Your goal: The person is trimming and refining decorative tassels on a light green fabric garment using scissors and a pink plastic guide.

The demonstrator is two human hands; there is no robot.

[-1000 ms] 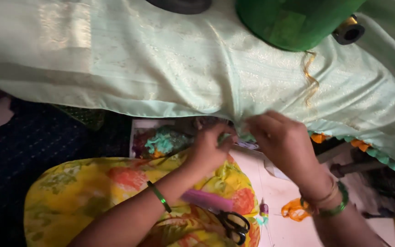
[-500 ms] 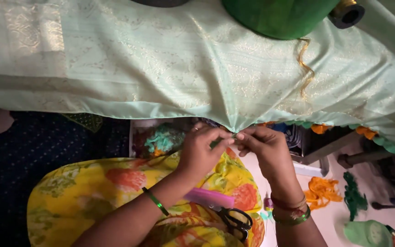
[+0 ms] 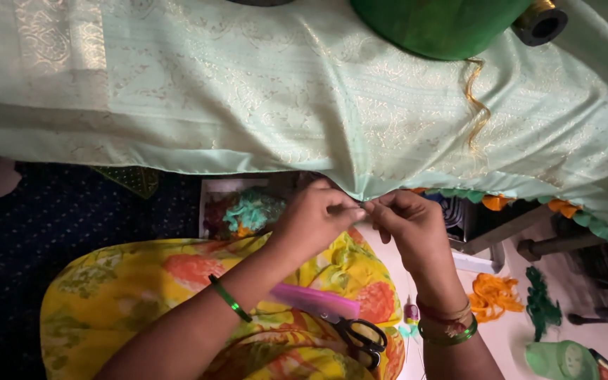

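Note:
A pale green woven cloth (image 3: pixel 283 91) with gold patterning hangs across the top, its lower hem dipping at the middle. My left hand (image 3: pixel 312 219) and my right hand (image 3: pixel 409 229) meet just below that dip, fingertips pinched together on the hem edge. What sits between the fingertips is too small to make out. A green bangle is on my left wrist, green and red bangles on my right. A row of green and orange tassels (image 3: pixel 564 208) runs along the hem to the right.
A pink comb (image 3: pixel 314 302) and black-handled scissors (image 3: pixel 362 336) lie on my yellow floral lap (image 3: pixel 128 295). A box of teal threads (image 3: pixel 251 211) sits behind my left hand. Orange thread (image 3: pixel 492 295), green thread (image 3: pixel 540 304), a green spool (image 3: pixel 564 360), a green cone (image 3: pixel 445 24) above.
Both hands have drawn closer together under the hem dip, the right hand moving left. The view has shifted, showing more floor and threads at right.

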